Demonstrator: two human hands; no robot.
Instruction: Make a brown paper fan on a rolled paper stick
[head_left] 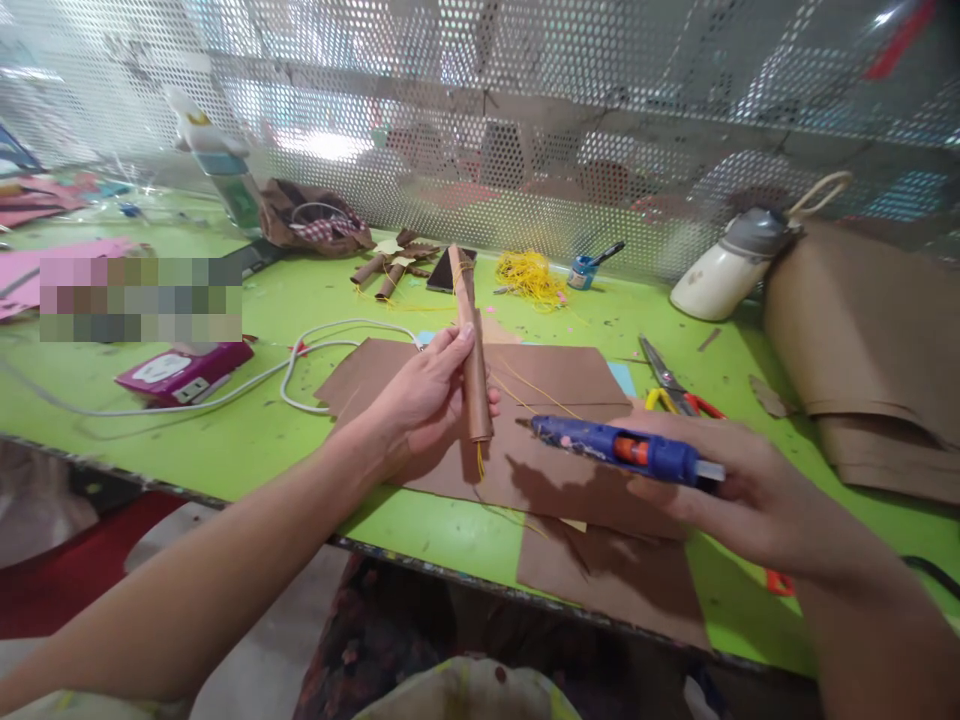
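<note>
My left hand [439, 390] is closed around a rolled brown paper tube [474, 375], held tilted above the table. Yellow string is wound near the tube's upper end, and a short bit dangles from its lower end. In my right hand [739, 490] is a blue hot glue gun [615, 447], its nozzle pointing left toward the tube but apart from it. Beneath both hands lie sheets of brown paper [555, 370], with a loose yellow string across them. Scissors [667, 375] with red and yellow handles rest just beyond my right hand.
Several finished-looking brown rolls [386, 275] tied with string lie at the back, near a yellow string heap [529, 278] and a small blue jar [582, 272]. A white bottle [724, 270] leans at right beside folded brown paper [870, 340]. A purple power strip [184, 370] and white cable [285, 370] occupy the left.
</note>
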